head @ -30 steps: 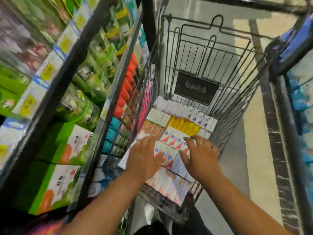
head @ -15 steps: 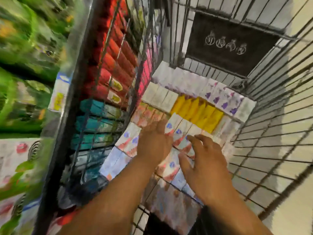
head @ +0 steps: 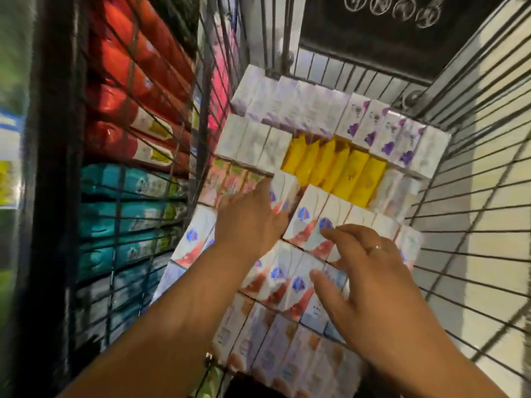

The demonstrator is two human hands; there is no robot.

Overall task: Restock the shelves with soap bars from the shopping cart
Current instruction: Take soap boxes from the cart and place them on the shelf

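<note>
Rows of boxed soap bars fill the bottom of the wire shopping cart (head: 474, 173). White boxes with a blue shield and red swoosh (head: 309, 222) lie in the middle rows. My left hand (head: 247, 222) reaches down among them, its fingers curled onto a box at the left of that row. My right hand (head: 370, 271), with a ring on one finger, hovers spread over the same boxes, fingertips touching their tops. Yellow soap boxes (head: 342, 170) and white-and-purple boxes (head: 382, 133) lie farther back.
Through the cart's left wire wall a shelf shows stacked red packs (head: 135, 90) above teal packs (head: 123, 202). A black placard (head: 382, 30) hangs on the cart's far wall. Pale floor lies beyond the right wall.
The view has dropped closer into the cart. Both hands have reached deeper, down onto the white boxes with the blue shield.
</note>
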